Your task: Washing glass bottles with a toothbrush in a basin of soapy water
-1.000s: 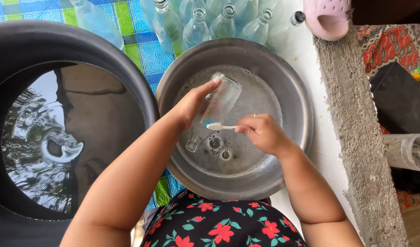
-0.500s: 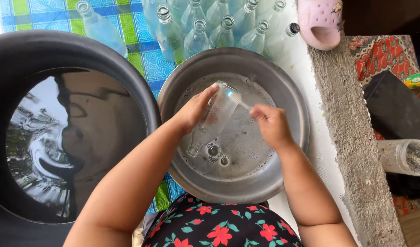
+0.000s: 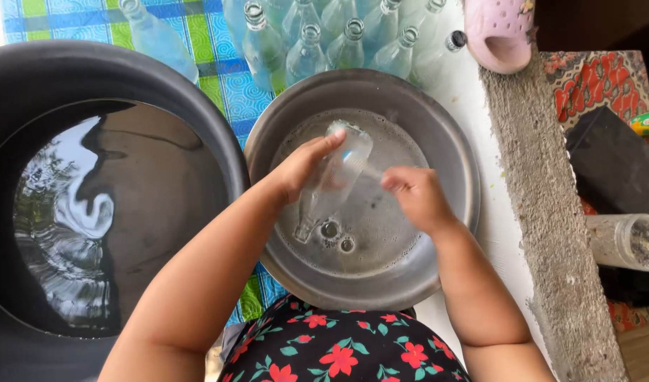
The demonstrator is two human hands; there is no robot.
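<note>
An outdoor washing spot at a home is shown, set low on the ground. A round metal basin [image 3: 448, 141] of soapy water is placed at the centre. At 9 o'clock a large black tub [image 3: 112, 71] filled with water is seen. A row of clear glass bottles [image 3: 324, 39] is laid at 12 o'clock on a blue and green checked mat [image 3: 218, 78]. A pink rubber clog [image 3: 498, 32] is seen at 1 o'clock, and a rough concrete ledge [image 3: 551, 233] at 3 o'clock.

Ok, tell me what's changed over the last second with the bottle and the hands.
The left hand has tilted the glass bottle so its mouth points down into the metal basin. The right hand moved up against the bottle; its toothbrush is now hidden. The black tub and bottle row stayed put.
</note>
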